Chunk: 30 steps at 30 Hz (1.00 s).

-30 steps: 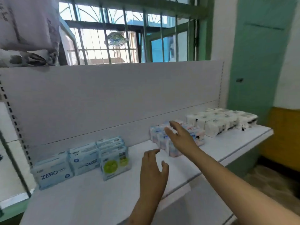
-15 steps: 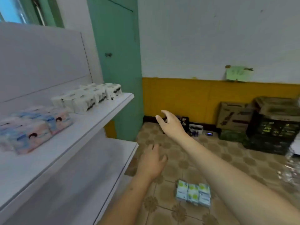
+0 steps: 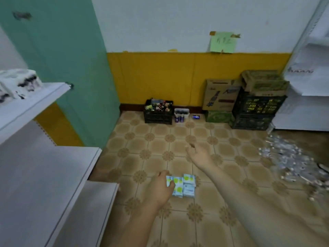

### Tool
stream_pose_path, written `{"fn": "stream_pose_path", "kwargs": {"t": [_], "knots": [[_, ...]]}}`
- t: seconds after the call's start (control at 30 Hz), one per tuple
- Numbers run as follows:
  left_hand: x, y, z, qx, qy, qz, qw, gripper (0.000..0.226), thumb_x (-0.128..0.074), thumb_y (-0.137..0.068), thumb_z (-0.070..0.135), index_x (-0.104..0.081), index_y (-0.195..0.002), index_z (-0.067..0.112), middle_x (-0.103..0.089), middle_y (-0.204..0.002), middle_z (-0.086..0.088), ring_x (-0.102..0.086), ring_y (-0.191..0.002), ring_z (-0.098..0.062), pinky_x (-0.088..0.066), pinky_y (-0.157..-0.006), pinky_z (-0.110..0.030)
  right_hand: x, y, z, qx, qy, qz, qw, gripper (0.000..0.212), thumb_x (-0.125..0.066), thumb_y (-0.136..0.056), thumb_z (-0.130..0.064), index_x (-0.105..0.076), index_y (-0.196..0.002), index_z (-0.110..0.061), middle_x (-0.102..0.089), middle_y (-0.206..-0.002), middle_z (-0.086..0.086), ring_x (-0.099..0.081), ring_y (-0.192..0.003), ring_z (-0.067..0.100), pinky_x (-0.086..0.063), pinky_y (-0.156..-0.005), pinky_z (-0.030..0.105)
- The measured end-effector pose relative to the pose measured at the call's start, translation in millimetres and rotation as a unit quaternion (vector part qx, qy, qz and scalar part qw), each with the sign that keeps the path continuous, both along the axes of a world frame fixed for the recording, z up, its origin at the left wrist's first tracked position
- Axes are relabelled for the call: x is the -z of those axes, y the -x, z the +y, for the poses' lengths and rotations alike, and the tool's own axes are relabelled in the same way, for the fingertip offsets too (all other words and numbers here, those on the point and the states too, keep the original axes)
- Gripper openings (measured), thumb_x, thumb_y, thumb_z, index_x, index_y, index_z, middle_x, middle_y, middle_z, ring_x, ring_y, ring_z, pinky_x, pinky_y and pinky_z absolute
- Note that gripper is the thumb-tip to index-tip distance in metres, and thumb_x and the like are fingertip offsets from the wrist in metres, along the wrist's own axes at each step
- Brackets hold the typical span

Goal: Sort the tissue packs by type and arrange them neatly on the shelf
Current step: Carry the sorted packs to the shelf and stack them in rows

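Low in the frame's centre, the left hand [image 3: 161, 188] curls loosely over the tissue packs [image 3: 183, 187] lying on the floor [image 3: 160, 139], apparently not gripping; the right hand [image 3: 199, 154] hovers with fingers apart. Grabbing one-handed could scatter the loose cluster.

Patterned tan floor tiles [image 3: 158, 145], white wall [image 3: 160, 20] over yellow dado [image 3: 156, 75], green door [image 3: 58, 56], stacked cardboard boxes [image 3: 220, 94] and black crates [image 3: 256, 109].
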<state>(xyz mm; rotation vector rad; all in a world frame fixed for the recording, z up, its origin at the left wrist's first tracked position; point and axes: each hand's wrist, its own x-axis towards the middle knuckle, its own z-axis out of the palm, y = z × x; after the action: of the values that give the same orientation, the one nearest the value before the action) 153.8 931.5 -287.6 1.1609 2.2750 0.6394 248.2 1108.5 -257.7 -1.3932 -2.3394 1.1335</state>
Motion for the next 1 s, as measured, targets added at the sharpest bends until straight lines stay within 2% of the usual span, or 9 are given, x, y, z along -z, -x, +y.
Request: {"fn": "stream_pose_path", "kwargs": {"t": [0.13, 0.23, 0.4, 0.47, 0.63, 0.83, 1.0], "knots": [[30, 7, 37, 0.024, 0.041, -0.02, 0.999, 0.05, -0.052, -0.097, 0.036, -0.045, -0.143, 0.02, -0.051, -0.139, -0.004, -0.053, -0.122, -0.022, -0.045, -0.1, -0.03, 40, -14, 41, 0.061, 0.058, -0.014, 0.996, 0.058, -0.042, -0.102, -0.043, -0.038, -0.148, -0.007, -0.044, -0.15, 0.011, -0.044, -0.135, 0.027, -0.034, -0.107, 0.03], [58, 25, 63, 0.04, 0.079, -0.024, 0.996, 0.05, -0.052, -0.097, 0.037, -0.045, -0.143, 0.02, -0.051, -0.137, -0.005, -0.052, -0.123, -0.022, -0.045, -0.1, -0.03, 69, -15, 66, 0.108, 0.11, -0.046, 0.987, 0.057, -0.044, -0.102, -0.039, -0.037, -0.147, -0.005, -0.043, -0.149, 0.014, -0.044, -0.135, 0.029, -0.035, -0.107, 0.032], [108, 62, 124, 0.087, 0.127, -0.039, 0.987, 0.05, -0.051, -0.097, 0.039, -0.045, -0.142, 0.019, -0.049, -0.139, -0.006, -0.049, -0.126, -0.023, -0.043, -0.103, -0.035, 111, -5, 104, 0.187, 0.156, -0.093, 0.965, 0.058, -0.045, -0.101, -0.043, -0.039, -0.146, -0.008, -0.05, -0.144, 0.014, -0.048, -0.13, 0.031, -0.036, -0.106, 0.035], [122, 78, 149, 0.111, 0.142, -0.053, 0.982, 0.049, -0.05, -0.097, 0.039, -0.045, -0.142, 0.02, -0.049, -0.139, -0.006, -0.049, -0.126, -0.024, -0.044, -0.102, -0.035, 121, 3, 119, 0.207, 0.174, -0.11, 0.957, 0.058, -0.045, -0.101, -0.043, -0.039, -0.146, -0.007, -0.05, -0.143, 0.014, -0.047, -0.131, 0.031, -0.036, -0.106, 0.036], [171, 126, 210, 0.181, 0.194, -0.026, 0.964, 0.046, -0.047, -0.098, 0.04, -0.045, -0.139, 0.02, -0.05, -0.134, -0.006, -0.048, -0.124, -0.025, -0.045, -0.099, -0.035, 167, 32, 162, 0.211, 0.197, -0.144, 0.947, 0.061, -0.051, -0.099, -0.039, -0.035, -0.148, -0.006, -0.049, -0.144, 0.015, -0.048, -0.131, 0.028, -0.039, -0.101, 0.031], [261, 151, 263, 0.237, 0.254, -0.009, 0.938, 0.045, -0.043, -0.099, 0.04, -0.043, -0.141, 0.024, -0.048, -0.132, -0.003, -0.047, -0.123, -0.023, -0.045, -0.099, -0.035, 276, 47, 201, 0.191, 0.219, -0.189, 0.938, 0.062, -0.055, -0.096, -0.043, -0.036, -0.148, -0.014, -0.052, -0.143, 0.008, -0.052, -0.128, 0.023, -0.04, -0.1, 0.03], [404, 153, 291, 0.264, 0.29, 0.006, 0.92, 0.047, -0.042, -0.099, 0.044, -0.038, -0.143, 0.029, -0.044, -0.137, -0.001, -0.045, -0.126, -0.022, -0.041, -0.102, -0.031, 425, 39, 234, 0.191, 0.249, -0.218, 0.924, 0.063, -0.057, -0.095, -0.04, -0.038, -0.147, -0.01, -0.053, -0.141, 0.011, -0.052, -0.127, 0.022, -0.04, -0.099, 0.026]]}}
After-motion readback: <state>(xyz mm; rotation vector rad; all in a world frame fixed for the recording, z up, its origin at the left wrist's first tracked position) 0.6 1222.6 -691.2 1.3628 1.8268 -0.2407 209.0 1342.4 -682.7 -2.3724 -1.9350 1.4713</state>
